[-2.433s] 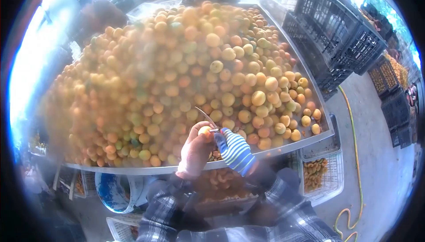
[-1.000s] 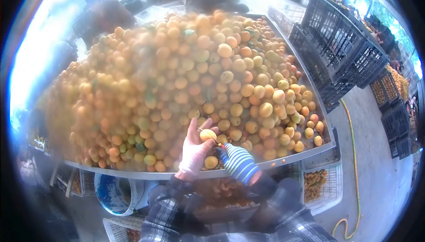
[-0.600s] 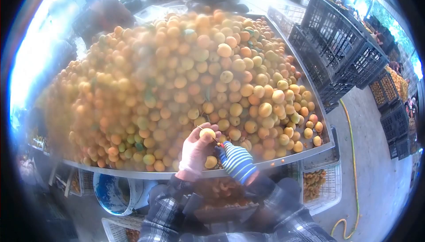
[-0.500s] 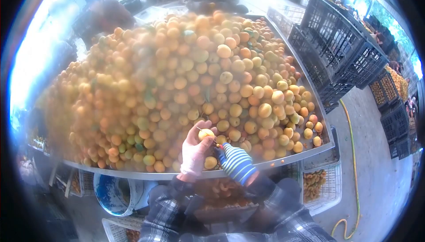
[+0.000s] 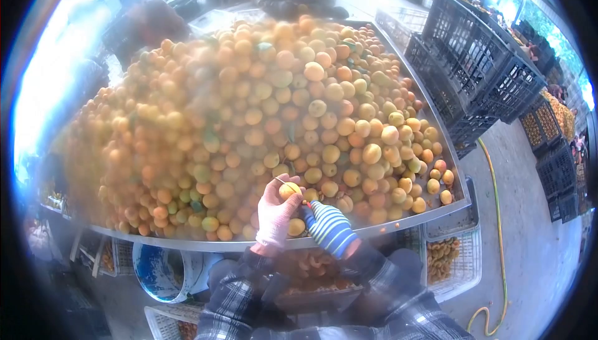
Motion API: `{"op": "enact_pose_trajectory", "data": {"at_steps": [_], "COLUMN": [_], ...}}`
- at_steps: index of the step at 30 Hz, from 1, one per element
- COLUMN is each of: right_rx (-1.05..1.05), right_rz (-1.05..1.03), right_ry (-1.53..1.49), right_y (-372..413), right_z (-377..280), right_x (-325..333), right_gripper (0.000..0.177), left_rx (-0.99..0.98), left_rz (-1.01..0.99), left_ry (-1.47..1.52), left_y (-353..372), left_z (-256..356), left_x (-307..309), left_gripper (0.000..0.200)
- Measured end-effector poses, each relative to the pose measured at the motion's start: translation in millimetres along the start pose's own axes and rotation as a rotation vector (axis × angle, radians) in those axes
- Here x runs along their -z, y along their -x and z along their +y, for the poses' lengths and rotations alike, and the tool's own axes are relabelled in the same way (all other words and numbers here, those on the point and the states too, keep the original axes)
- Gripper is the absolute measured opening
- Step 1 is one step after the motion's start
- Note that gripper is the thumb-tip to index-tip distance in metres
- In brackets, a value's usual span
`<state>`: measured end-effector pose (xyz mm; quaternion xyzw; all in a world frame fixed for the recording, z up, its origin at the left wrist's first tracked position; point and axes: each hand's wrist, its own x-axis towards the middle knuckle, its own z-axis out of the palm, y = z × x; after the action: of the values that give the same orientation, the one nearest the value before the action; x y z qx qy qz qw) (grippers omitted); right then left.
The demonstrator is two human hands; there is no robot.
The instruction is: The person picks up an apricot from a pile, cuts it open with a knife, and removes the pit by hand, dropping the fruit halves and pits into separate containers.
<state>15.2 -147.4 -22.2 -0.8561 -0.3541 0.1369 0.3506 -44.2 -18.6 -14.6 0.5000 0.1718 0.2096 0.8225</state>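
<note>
My left hand, in a thin pale glove, holds an apricot at the near edge of the table. My right hand wears a blue and white striped glove and grips a small knife. The thin blade runs into the apricot from the right, with its tip showing past the fruit on the left. Both hands hover just in front of a huge heap of apricots on a metal table. A second apricot lies just under my left hand.
A white crate of cut apricots sits below the table at right. A tray of cut fruit is under my arms. Black crates stack at right. A blue bucket stands below left. A yellow hose lies on the floor.
Both hands have stayed at the table's near edge. The apricot in my left hand has turned slightly against the blade. The view has shifted a little upward.
</note>
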Motion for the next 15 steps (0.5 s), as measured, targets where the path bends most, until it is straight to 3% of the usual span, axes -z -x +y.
{"op": "enact_pose_trajectory", "data": {"at_steps": [1,3,5,7,9,11,12,13,15], "right_rx": [0.000,-0.059,-0.098,-0.170,-0.120,-0.098,-0.024,-0.024,-0.087], "right_rz": [0.000,-0.192,-0.252,-0.376,-0.322,-0.438,-0.351,-0.353,-0.078], "right_ry": [0.000,-0.756,-0.764,-0.780,-0.700,-0.324,-0.411,-0.411,-0.653], "right_y": [-2,-4,0,2,0,-3,1,0,-2], "right_z": [5,10,9,6,13,11,10,9,8], "right_x": [-4,-5,4,15,16,40,49,49,46], "right_gripper": [0.035,0.041,0.042,0.045,0.045,0.024,0.035,0.035,0.044], "left_rx": [-0.009,0.011,0.030,0.107,0.180,0.138,0.136,0.163,0.155], "left_rz": [-0.009,-0.003,-0.002,0.067,0.167,0.196,0.199,0.219,0.186], "left_ry": [-0.009,0.016,0.043,0.250,0.392,0.541,0.542,0.422,0.184], "left_y": [0,2,2,-1,-13,-16,-16,-16,-12], "left_z": [1,8,10,10,6,2,5,7,3], "left_x": [0,-4,-7,-5,12,23,22,21,16], "left_gripper": [0.053,0.051,0.048,0.045,0.042,0.040,0.040,0.039,0.036]}}
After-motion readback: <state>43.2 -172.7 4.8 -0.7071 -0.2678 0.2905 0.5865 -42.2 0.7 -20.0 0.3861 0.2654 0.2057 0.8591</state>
